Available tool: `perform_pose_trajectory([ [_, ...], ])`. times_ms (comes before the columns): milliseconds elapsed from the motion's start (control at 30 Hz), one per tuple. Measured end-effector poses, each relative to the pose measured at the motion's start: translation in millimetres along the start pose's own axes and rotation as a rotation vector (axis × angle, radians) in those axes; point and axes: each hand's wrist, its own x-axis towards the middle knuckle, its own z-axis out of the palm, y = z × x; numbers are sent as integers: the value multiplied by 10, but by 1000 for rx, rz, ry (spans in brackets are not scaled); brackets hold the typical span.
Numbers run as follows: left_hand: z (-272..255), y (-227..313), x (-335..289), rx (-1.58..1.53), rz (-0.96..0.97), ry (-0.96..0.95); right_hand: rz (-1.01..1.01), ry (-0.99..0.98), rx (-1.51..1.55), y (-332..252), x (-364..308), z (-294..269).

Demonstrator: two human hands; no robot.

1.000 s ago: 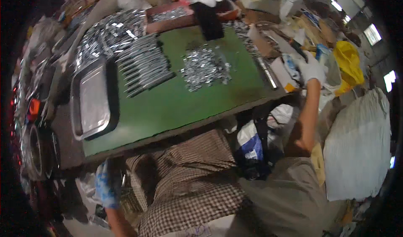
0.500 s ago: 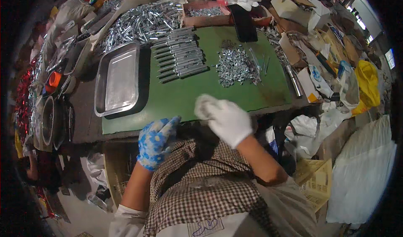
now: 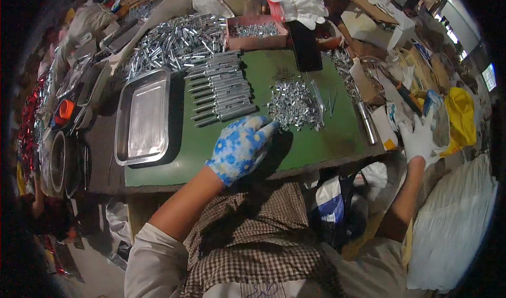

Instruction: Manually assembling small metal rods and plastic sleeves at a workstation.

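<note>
Two gloved hands are working apart at this moment. The left hand [image 3: 240,147], in a blue flowered glove, is hovering over the green table [image 3: 211,150] with its fingers loosely curled and nothing visibly gripped; whether the fingertips are touching anything cannot be told. The heap of small metal parts [image 3: 294,105] is lying just beyond and slightly right of those fingertips, near enough that the glove's forefinger is almost reaching its near edge. The heap is spreading roughly along the line away from the person, with a few thin rods [image 3: 321,97] lying along that same line on its right side.

The right hand [image 3: 418,138], in a white glove, is reaching well out to the right, past the table's corner, among the clutter [image 3: 421,100] there; its fingers are spread open and it is not seen holding anything. The left hand is therefore far the nearer to the heap.

Beyond the left hand a row of metal tubes [image 3: 221,89] is lying crosswise, and a steel tray [image 3: 143,117] is sitting to that hand's left.
</note>
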Motion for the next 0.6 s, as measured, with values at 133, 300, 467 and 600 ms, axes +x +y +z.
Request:
perform_pose_trajectory([
  [133, 58, -175, 394, 5, -70, -68, -42, -220, -28, -384, 289, -263],
  [300, 111, -555, 665, 60, -148, 51, 55, -304, 197, -221, 380, -13],
  [467, 45, -604, 814, 147, -324, 13, 154, -103, 110, 228, 475, 46],
  [600, 166, -622, 963, 249, -373, -42, 151, -276, 10, 197, 508, 73],
])
